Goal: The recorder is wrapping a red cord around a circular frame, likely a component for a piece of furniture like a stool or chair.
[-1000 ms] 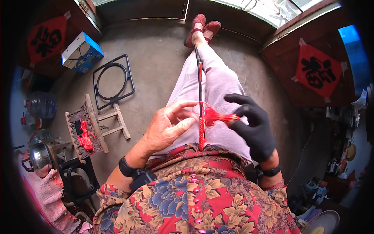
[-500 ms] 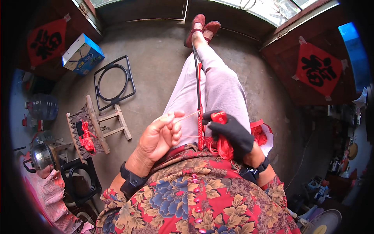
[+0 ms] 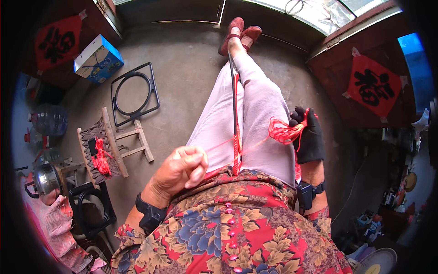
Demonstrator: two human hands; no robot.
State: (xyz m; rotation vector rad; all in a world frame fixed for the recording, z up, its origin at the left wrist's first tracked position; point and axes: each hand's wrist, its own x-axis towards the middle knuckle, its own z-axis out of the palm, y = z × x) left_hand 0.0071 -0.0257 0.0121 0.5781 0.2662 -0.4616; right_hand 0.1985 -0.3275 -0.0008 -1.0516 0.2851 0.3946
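A long black strip [image 3: 232,91] runs from near my feet down between my legs to my lap. Its near part is wrapped in red woven cord [image 3: 236,148]. My left hand [image 3: 185,170], bare, is closed left of the strip on a thin red cord [image 3: 221,145] that runs to the wrapping. On the other side, my right hand [image 3: 310,139], in a black glove with bare skin at the wrist, grips a loose bundle of red cord [image 3: 285,131]. A stretched strand joins that bundle to the wrapping.
A wooden folding stool [image 3: 109,141] at left carries another red cord bundle [image 3: 101,160]. Beyond it lie a black square frame with a ring [image 3: 135,94] and a blue-and-white box [image 3: 99,59]. A metal pot [image 3: 47,179] stands far left; a fan [image 3: 378,265] is at lower right.
My right hand has moved away to the right with the cord bundle, drawing the strand out from the strip. My left hand has shifted slightly left and lower, its fingers curled tighter.
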